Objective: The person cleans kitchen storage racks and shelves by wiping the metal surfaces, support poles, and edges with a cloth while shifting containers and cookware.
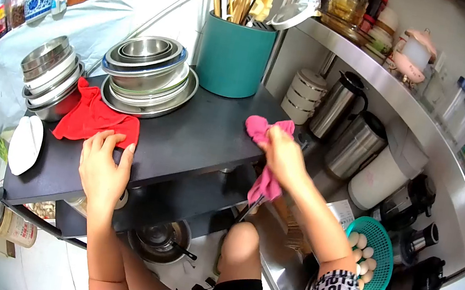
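Note:
My right hand [281, 154] is closed around a bunched pink cloth [259, 130] at the right edge of the dark shelf top [197, 133]. Part of the cloth hangs below the hand, over the edge. At the front of the shelf, my left hand [104, 166] rests with its fingers apart and slightly bent. Its fingertips touch the lower edge of a red cloth [98, 118], which lies spread and wrinkled. Behind the red cloth stands a stack of metal bowls [50, 74]. A white dish [25, 144] sits at the shelf's left end.
More stacked bowls and plates [145, 78] stand at the back, beside a teal utensil holder [235, 56] with chopsticks. To the right are steel flasks [340, 105], a green basket [383, 262] of eggs and a metal rack [412, 101]. A pan [159, 240] is below.

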Demonstrator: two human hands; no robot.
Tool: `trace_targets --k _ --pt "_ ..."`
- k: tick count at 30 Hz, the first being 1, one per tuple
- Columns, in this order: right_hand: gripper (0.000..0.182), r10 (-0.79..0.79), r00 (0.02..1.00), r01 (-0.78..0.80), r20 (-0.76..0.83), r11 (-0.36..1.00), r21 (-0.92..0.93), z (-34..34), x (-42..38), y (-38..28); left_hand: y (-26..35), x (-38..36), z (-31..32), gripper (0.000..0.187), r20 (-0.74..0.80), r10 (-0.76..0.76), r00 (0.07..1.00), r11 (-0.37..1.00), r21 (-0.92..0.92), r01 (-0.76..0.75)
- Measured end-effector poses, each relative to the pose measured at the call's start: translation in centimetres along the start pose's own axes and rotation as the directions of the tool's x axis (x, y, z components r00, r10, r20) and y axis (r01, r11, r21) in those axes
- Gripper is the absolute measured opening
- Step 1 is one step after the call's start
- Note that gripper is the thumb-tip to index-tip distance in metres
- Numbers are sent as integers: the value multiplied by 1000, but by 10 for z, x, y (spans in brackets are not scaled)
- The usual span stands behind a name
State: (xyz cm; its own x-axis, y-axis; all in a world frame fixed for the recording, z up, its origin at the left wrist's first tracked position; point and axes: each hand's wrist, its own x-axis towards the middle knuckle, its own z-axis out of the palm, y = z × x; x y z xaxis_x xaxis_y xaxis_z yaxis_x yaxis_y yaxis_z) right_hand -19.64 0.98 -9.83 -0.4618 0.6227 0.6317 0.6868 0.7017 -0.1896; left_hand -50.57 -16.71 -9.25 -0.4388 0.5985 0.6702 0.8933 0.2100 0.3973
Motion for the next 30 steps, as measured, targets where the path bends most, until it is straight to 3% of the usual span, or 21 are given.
trace_targets --k 2,5,7,9,12,14,18,20,22,24,26,28,30 --pt "23 155 988 -145 28 963 -229 -4 23 35 -1 -1 -3 26 31 6 1000 999 -42 -5" --pt "23 111 994 -113 -22 962 -249 13 50 74 -2 0 -1 26 40 12 999 1000 -25 -11" --pt "29 280 960 -260 -9 876 -405 29 66 57 -1 2 2 27 39 11 999 1000 4 -11" --pt "34 227 967 -203 120 963 -179 51 78 36 0 2 4 27 35 14 999 999 34 -16" --pt "31 -48 970 9 240 987 160 65 93 -44 1 1 4 27 18 37 999 998 51 -38" --pt "29 -162 951 101 263 967 233 80 105 -74 -1 0 4 27 20 35 999 999 40 -36" --pt "27 -156 953 101 258 972 214 78 112 -64 -4 0 1 27 21 3 1000 1000 -26 -2" --pt "27 -56 962 9 268 985 172 65 104 -51 -5 0 1 27 19 64 998 998 7 -64" --pt "30 14 998 -16 60 999 43 75 91 -34 -5 1 1 27 8 68 998 998 13 -68" --pt "30 -66 998 66 7 998 -9 81 76 -45 -3 4 -2 26 97 54 994 999 -3 -54" --pt "31 -176 971 167 158 983 71 67 65 -81 -4 6 -1 20 76 66 995 998 -4 -66" --pt "29 -288 934 237 210 941 240 61 51 -134 -9 6 4 15 50 62 997 998 -32 -60" --pt "26 -448 892 403 62 850 340 73 33 -170 -11 5 6 13 52 46 998 998 -48 -44"
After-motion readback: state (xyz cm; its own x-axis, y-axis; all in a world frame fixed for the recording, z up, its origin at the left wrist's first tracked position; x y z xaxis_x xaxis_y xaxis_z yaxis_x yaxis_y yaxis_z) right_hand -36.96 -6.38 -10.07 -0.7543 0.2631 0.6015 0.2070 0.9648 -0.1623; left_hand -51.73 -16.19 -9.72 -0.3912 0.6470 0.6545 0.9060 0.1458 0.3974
